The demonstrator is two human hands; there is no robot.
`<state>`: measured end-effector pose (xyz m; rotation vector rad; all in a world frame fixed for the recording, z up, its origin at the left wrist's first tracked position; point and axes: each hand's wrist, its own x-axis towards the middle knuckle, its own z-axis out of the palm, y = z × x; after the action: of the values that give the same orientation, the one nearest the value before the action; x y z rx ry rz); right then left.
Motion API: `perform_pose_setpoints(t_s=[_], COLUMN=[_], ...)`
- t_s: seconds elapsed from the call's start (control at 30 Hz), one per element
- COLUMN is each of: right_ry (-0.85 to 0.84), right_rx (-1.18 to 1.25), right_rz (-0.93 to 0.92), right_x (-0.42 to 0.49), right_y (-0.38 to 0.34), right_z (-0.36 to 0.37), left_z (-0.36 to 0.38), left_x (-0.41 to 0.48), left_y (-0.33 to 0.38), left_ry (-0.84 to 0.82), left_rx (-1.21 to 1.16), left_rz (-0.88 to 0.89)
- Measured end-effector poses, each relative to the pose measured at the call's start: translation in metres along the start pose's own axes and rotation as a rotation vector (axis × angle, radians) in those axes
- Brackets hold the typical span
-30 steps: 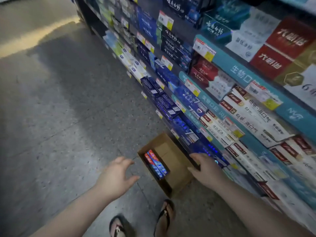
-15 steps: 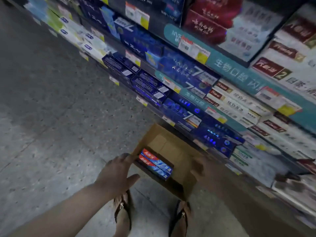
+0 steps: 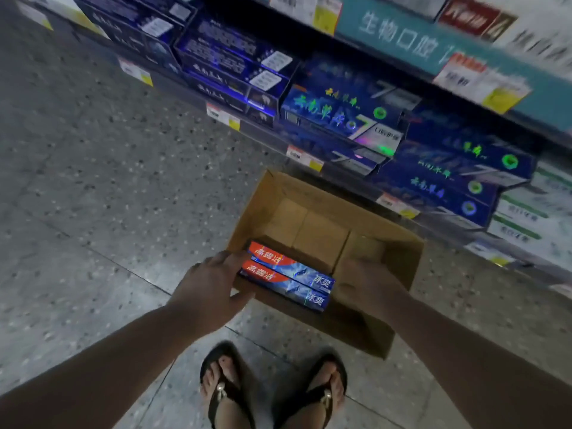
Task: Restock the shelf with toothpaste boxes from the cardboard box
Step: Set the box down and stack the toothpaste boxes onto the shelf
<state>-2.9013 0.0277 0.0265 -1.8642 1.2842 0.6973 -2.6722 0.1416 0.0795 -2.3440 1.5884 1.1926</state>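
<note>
An open cardboard box (image 3: 312, 193) stands on the floor against the foot of the shelf. Two red-and-blue toothpaste boxes (image 3: 288, 275) lie side by side inside it, along the near wall. My left hand (image 3: 210, 283) reaches over the carton's left corner, its fingers touching the left ends of the toothpaste boxes and its thumb spread outside the wall. My right hand (image 3: 362, 283) is inside the carton at the right ends of the same boxes. It is dark and blurred, so its grip is unclear. The shelf (image 3: 343, 119) above holds dark blue toothpaste boxes.
My two feet in black sandals (image 3: 223, 388) stand just in front of the carton. Speckled grey floor (image 3: 108, 181) spreads out to the left. Price tags (image 3: 305, 156) line the shelf edges, and white and green boxes (image 3: 532, 218) fill the lower shelf at right.
I have bent down closer to the carton. Both hands dropped from above it to the two ends of the toothpaste boxes, the right one going inside the carton.
</note>
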Motion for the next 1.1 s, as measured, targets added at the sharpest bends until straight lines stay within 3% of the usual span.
perform_pose_setpoints(t_s=[0.33, 0.63, 0.9, 1.1], right_ry=[-0.062, -0.139, 0.087, 0.186], right_rx=[-0.012, 0.082, 0.093, 0.395], right_rz=[-0.032, -0.064, 0.042, 0.085], right_x=[0.106, 0.141, 0.126, 0.079], right_y=[0.010, 0.028, 0.032, 0.060], right_z=[0.090, 0.129, 0.137, 0.093], left_z=[0.078, 0.095, 0.101, 0.106], left_x=[0.070, 0.097, 0.106, 0.121], left_y=[-0.049, -0.071, -0.072, -0.066], left_ry=[0.022, 0.122, 0.107, -0.052], left_rx=[-0.263, -0.297, -0.274, -0.050], left_rz=[-0.050, 0.002, 0.039, 0.118])
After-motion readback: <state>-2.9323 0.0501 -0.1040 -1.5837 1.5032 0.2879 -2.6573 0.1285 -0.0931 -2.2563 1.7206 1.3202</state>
